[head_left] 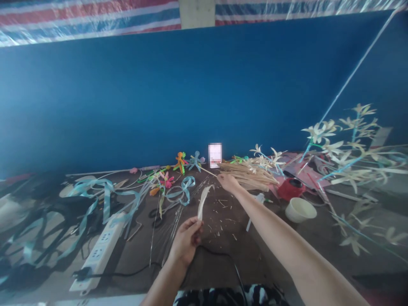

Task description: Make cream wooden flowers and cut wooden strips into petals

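Note:
My left hand [188, 238] is closed in a pinch on the lower end of a pale dried husk strip [202, 203], which stands up and curls at its tip. Farther forward, my right hand [228, 182] is closed on a thin pale strip [208, 171] that points away to the left. That hand is beside a heap of tan dried husk strips [255, 176]. Small pale scraps [219, 208] are scattered on the dark table between my hands. Part of a white stick-like tool [249, 224] shows beside my right forearm, which hides some of it.
A white power strip [102, 248] with black cords lies at left, near tangled blue ribbon [108, 195] and scissors [155, 216]. Pipe-cleaner figures [180, 162] stand by the blue wall. At right are a cream cup [300, 210], a red container [290, 189] and pale husk flowers [320, 131].

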Motion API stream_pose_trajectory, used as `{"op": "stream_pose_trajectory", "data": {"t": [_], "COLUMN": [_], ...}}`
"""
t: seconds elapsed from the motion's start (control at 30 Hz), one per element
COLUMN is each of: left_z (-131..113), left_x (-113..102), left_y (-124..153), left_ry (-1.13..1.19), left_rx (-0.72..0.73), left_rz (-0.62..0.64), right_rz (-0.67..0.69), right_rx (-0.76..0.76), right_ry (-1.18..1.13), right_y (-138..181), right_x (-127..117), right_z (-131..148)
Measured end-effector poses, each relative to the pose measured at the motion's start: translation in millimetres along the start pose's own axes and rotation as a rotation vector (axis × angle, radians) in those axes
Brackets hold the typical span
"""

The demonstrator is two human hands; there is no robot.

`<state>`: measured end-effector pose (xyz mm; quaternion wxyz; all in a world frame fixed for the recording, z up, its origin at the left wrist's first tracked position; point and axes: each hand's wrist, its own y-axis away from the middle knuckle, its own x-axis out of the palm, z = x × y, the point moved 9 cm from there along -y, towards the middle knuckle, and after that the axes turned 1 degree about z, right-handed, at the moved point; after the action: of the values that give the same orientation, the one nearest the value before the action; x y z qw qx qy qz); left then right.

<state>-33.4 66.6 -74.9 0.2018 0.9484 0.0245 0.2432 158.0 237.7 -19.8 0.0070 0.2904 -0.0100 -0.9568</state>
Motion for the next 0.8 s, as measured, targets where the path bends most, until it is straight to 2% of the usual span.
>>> {"op": "stream_pose_trajectory", "data": {"t": [0.1, 0.2, 0.37, 0.43, 0.5, 0.67, 0.8], "left_z": [-3.1, -6.1, -2.3, 0.4, 0.0, -5.4, -1.6], "left_x": [3.0, 2.5, 8.2, 13.7, 18.4, 26.0, 28.2], "left_y": [-6.7, -13.8, -22.8, -24.0, -23.7, -21.7, -19.4], "left_ry": [0.004, -0.012, -0.09, -0.126, -0.162, -0.226, -0.214], "left_rx": [0.031, 0.06, 0.106, 0.127, 0.163, 0.204, 0.135], "left_rz": [-0.026, -0.053, -0.032, -0.009, 0.0, 0.033, 0.062], "right_rz": [-0.067, -0.041, 0.203, 0.309, 0.312, 0.322, 0.304], "right_rx": [-0.063, -0.075, -0.07, -0.094, -0.073, 0.12, 0.104], "right_ry": [0.0, -0.038, -0.167, -0.336, -0.461, -0.66, -0.684], "right_y": [5.7, 27.8, 84.3, 101.4, 108.4, 109.6, 111.3], "right_x": [-1.5, 8.7, 52.6, 67.4, 70.8, 77.2, 76.3], "right_z": [8.4, 12.9, 14.8, 18.8, 17.8, 4.0, 5.4]}}
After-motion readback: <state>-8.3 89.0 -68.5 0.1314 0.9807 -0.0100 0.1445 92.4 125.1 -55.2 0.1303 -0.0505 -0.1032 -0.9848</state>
